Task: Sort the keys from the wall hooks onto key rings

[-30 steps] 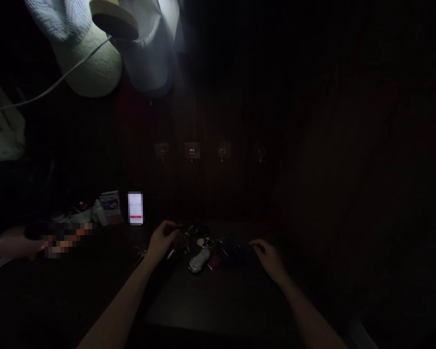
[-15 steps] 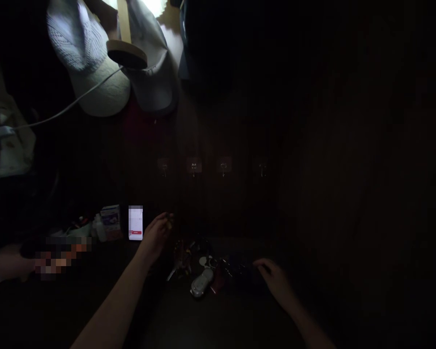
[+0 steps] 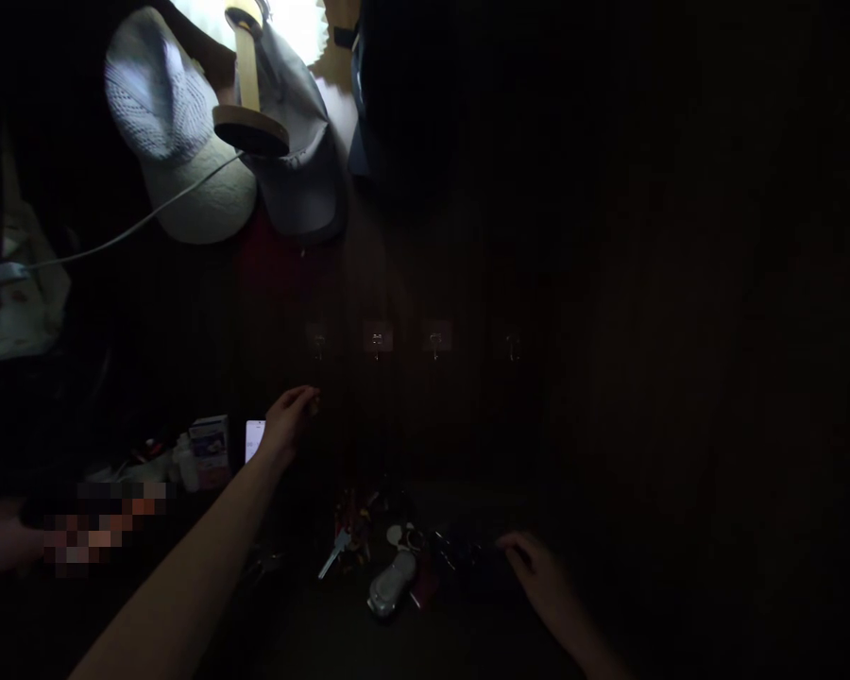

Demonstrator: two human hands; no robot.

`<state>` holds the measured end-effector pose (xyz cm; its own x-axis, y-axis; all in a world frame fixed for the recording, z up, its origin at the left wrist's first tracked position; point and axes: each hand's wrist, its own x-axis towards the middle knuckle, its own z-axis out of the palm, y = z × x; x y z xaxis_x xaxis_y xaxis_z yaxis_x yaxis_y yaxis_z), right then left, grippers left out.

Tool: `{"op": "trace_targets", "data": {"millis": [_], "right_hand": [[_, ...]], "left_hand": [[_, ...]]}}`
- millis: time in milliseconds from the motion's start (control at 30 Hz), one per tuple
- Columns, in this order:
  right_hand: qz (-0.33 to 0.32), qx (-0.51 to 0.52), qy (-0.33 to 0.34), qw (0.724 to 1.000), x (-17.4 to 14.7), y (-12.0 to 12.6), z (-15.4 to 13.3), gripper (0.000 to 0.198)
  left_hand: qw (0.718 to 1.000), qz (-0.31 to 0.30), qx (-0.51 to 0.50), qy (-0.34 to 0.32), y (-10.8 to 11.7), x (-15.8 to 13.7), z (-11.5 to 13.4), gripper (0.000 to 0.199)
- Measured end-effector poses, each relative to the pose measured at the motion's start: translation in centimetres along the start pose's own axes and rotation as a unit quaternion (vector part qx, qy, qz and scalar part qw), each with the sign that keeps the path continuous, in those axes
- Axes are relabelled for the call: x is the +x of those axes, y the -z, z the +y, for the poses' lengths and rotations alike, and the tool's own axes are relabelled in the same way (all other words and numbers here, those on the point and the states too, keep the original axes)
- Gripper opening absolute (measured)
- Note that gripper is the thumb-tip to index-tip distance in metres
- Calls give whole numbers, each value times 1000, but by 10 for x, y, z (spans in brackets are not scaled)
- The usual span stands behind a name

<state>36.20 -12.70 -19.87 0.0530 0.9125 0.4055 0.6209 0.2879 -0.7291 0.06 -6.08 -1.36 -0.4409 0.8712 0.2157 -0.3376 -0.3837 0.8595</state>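
My left hand [image 3: 290, 420] is raised in front of the dark wall, just below the leftmost metal hook [image 3: 318, 342]. Its fingertips are pinched round something small and dark that I cannot make out. Low on the right, my right hand [image 3: 535, 562] rests with curled fingers at the edge of a dark bundle [image 3: 467, 557]; what it grips is lost in shadow. Between the hands lie a bunch of keys [image 3: 336, 552], a silver oval fob-like thing [image 3: 391, 586] with a round pale tag [image 3: 395, 535], and a dark red piece [image 3: 425, 587].
Several small hooks run along the wall. Above them hang a white cap [image 3: 198, 194] and a grey cap [image 3: 297, 194], with a lit wooden lamp [image 3: 249, 130] and its cable [image 3: 134, 227]. A phone [image 3: 254, 439], box [image 3: 211, 453] and another person's hand [image 3: 7, 538] are left.
My left hand has moved up and left with the small thing, now partly covering the phone. My right hand stays by the dark bundle. The view has tilted up slightly.
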Motion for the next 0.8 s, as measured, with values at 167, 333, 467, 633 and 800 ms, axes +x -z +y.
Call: {"op": "trace_targets", "data": {"millis": [167, 333, 467, 633, 800], "right_hand": [[8, -11, 7, 1000, 2, -4, 5, 23], [11, -15, 10, 1000, 3, -6, 7, 23], [6, -20, 11, 1000, 3, -6, 8, 22], [8, -9, 13, 1000, 3, -6, 7, 23], [1, -11, 5, 1000, 2, -4, 2, 22]], "left_hand": [[979, 41, 142, -138, -11, 21, 15, 36], [930, 68, 277, -232, -23, 30, 19, 28], [902, 90, 330, -262, -28, 35, 17, 26], [890, 116, 351, -267, -33, 42, 15, 25], [891, 124, 369, -234, -36, 45, 12, 25]]}}
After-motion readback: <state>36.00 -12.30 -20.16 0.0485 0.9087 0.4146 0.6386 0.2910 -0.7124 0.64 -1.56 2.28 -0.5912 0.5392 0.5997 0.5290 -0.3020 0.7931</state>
